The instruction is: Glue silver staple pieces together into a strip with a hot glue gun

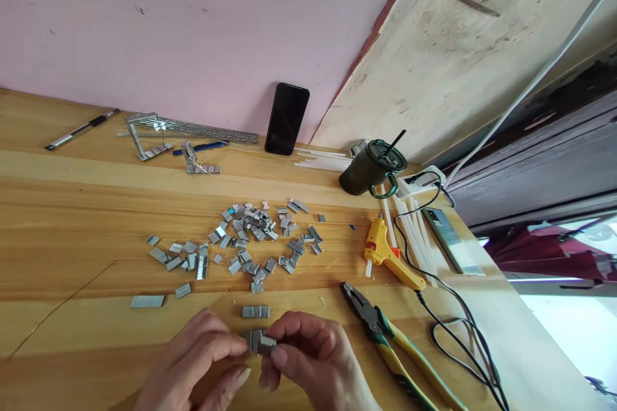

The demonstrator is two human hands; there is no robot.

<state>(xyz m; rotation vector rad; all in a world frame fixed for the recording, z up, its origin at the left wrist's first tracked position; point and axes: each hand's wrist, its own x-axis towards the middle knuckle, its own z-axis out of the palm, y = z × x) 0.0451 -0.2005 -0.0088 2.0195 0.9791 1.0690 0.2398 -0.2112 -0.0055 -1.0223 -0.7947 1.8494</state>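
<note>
My right hand (318, 356) pinches a small grey metal piece (267, 344) between thumb and forefinger at the front of the table. The piece sits against the right end of a short row of similar metal pieces (251, 338). My left hand (197, 359) presses its fingertips to the left end of that row, with its thumb held apart from the fingers. Just beyond the fingers lies another short row of joined metal pieces (255, 312). Further back is a scattered heap of loose grey metal pieces (255, 221). A flat metal strip (147, 301) lies to the left.
Combination pliers (369, 318) lie right of my hand, near a yellow glue gun (385, 250) and its black cord. A lidded dark mug (369, 170), a phone (286, 119), thin metal rods (207, 131), two small metal frames and a pen (81, 130) line the back. Another phone (448, 237) lies right.
</note>
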